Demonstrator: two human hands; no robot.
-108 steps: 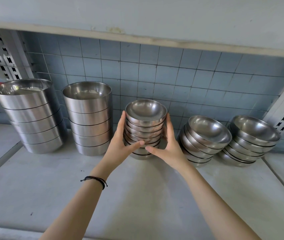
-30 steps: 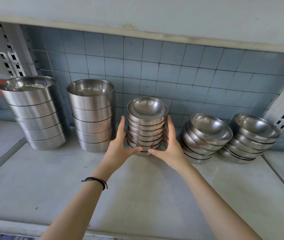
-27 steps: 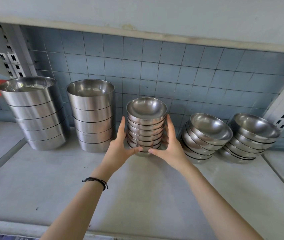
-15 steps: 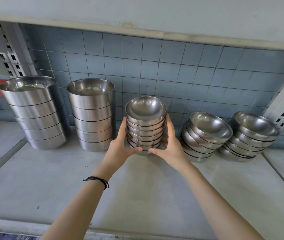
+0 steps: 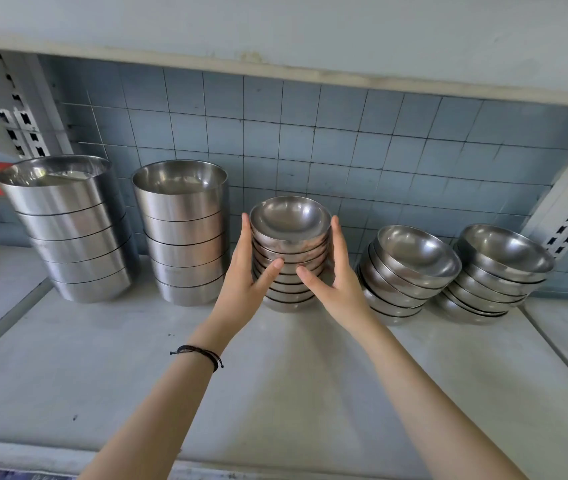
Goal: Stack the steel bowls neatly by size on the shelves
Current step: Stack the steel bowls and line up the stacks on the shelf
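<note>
Two-handed squaring: my left hand (image 5: 244,284), right hand (image 5: 339,285) pressing straight-fingered against upright stack of small round steel bowls (image 5: 290,252); next probably needing gentle release.

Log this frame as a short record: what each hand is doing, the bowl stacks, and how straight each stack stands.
left hand: flat against the left side of the middle small-bowl stack, thumb across its front
right hand: same on its right side
middle stack state: upright, resting on the shelf
far-left large-bowl stack: upright
second large-bowl stack: upright
fourth small-bowl stack: leaning
far-right small-bowl stack: leaning
</note>
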